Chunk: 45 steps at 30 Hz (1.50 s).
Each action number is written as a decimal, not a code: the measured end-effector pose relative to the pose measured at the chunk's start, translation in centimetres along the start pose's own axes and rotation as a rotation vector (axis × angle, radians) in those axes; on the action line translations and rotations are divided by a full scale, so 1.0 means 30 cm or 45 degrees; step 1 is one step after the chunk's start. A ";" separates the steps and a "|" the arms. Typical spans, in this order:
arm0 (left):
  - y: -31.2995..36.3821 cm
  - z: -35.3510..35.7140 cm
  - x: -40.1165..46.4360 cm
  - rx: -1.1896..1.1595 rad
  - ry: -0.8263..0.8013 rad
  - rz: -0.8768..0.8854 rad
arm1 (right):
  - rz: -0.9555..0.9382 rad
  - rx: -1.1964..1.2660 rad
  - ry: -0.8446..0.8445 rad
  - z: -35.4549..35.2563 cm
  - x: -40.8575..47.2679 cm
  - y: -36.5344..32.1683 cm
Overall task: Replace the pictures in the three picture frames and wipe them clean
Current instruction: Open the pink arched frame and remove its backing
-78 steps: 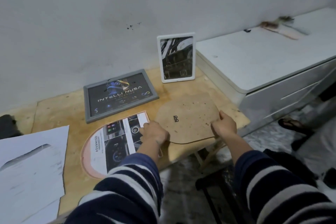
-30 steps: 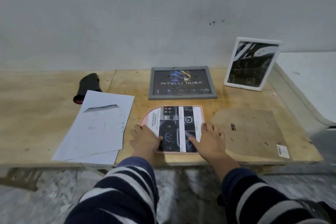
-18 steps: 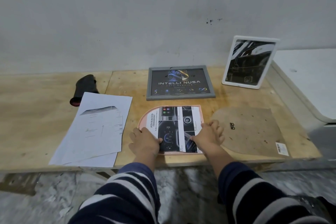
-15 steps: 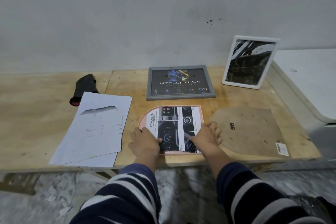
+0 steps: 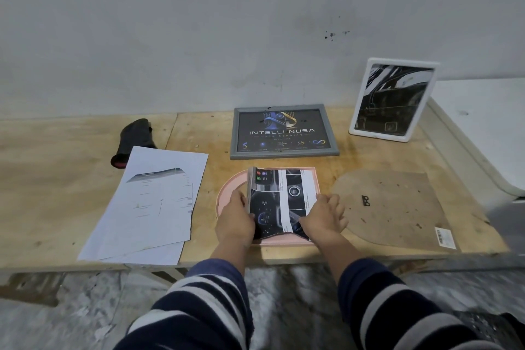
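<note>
A pink arch-shaped frame lies flat near the table's front edge. The printed picture on it is curled up at its left side. My left hand grips that raised left edge. My right hand lies with spread fingers on the picture's right edge. The frame's brown backing board lies to the right. A grey frame with a dark poster lies flat behind. A white frame stands against the wall at the right.
Several white paper sheets lie at the left on the wooden table. A dark rolled cloth lies behind them. A white cabinet adjoins the table on the right. The grey wall is close behind.
The backing board was set down to the right and my view turned to the pink frame. In the last half second my left hand has lifted the picture's left edge off the frame.
</note>
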<state>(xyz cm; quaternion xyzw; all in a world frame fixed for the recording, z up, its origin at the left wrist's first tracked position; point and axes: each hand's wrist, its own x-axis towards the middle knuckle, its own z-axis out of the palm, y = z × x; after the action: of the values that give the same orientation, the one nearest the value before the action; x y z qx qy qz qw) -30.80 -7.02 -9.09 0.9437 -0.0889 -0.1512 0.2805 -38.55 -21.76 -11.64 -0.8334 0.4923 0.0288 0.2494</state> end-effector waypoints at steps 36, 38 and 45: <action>-0.660 -0.578 0.063 -0.731 0.439 -0.424 | -0.391 0.614 -0.494 0.225 -0.281 -0.713; -0.759 -0.658 0.120 -0.697 0.457 -0.432 | -0.392 0.600 -0.525 0.302 -0.317 -0.821; -1.031 -0.833 0.278 -0.493 0.454 -0.474 | -0.329 0.622 -0.596 0.501 -0.410 -1.095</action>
<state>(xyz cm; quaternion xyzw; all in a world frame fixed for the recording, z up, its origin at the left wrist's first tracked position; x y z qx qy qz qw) -12.04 29.01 -8.34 0.8845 0.1664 -0.0463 0.4333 -14.46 7.67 -8.43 -0.7755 0.3049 0.0685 0.5486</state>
